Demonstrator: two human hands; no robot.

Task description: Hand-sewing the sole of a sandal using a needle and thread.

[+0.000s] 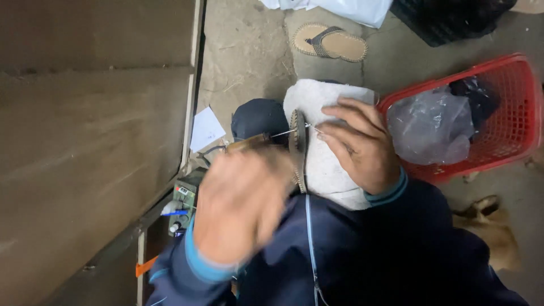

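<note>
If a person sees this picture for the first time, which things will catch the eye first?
Probably the blurred left hand in the centre, gripping a wooden-handled tool whose thin metal tip meets a woven sole standing on edge. The right hand steadies that sole against a white towel over the knee. At the right edge a red plastic basket with a crumpled clear bag stands out.

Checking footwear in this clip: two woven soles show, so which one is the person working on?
The sole standing on edge on the white cloth over the knee, steadied by the right hand. The other is a finished flip-flop lying flat on the floor, untouched.
</note>
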